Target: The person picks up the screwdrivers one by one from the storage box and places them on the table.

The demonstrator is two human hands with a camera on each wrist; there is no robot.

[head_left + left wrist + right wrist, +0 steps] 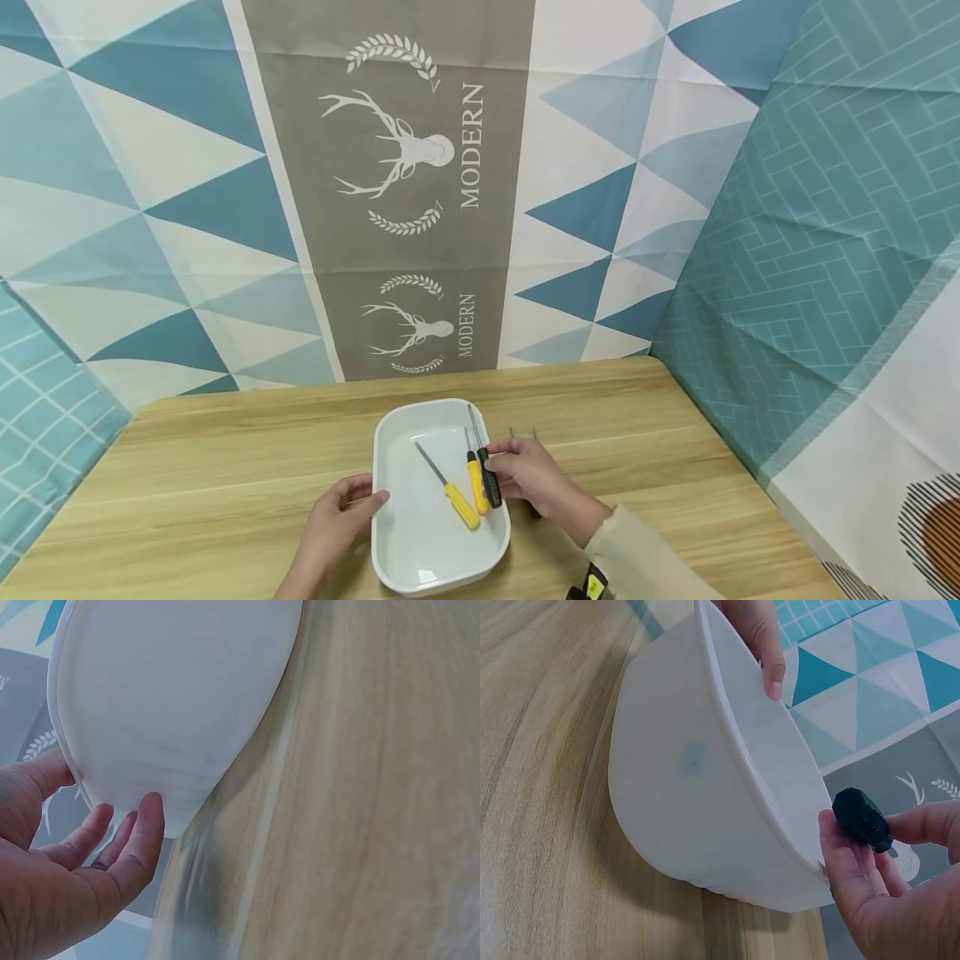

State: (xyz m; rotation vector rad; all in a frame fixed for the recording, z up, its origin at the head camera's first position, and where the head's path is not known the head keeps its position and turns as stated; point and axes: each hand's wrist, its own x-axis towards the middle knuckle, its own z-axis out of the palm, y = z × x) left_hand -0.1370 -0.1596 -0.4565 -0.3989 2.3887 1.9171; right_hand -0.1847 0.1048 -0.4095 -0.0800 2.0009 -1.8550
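A white plastic bin (pixel 442 583) stands on the table, with a yellow-handled screwdriver (pixel 463 507) and a yellow-and-black screwdriver (pixel 477 483) lying inside. My left hand (pixel 339 521) holds the bin's left side, thumb over the rim and fingertips against the outer wall (pixel 172 697). Over the right rim, my right hand (pixel 528 475) pinches a black-handled screwdriver (pixel 491 479) between thumb and fingers. Its shaft points toward the far end of the bin. In the right wrist view the black handle (pixel 861 819) shows end-on, just above the rim.
Right of the bin, partly hidden by my right hand and forearm, thin metal tips (pixel 536 434) and a dark handle (pixel 534 511) show on the wooden table (pixel 637 433). A black item with a yellow label (pixel 595 583) lies near my sleeve. Patterned cloth (pixel 585 208) hangs behind.
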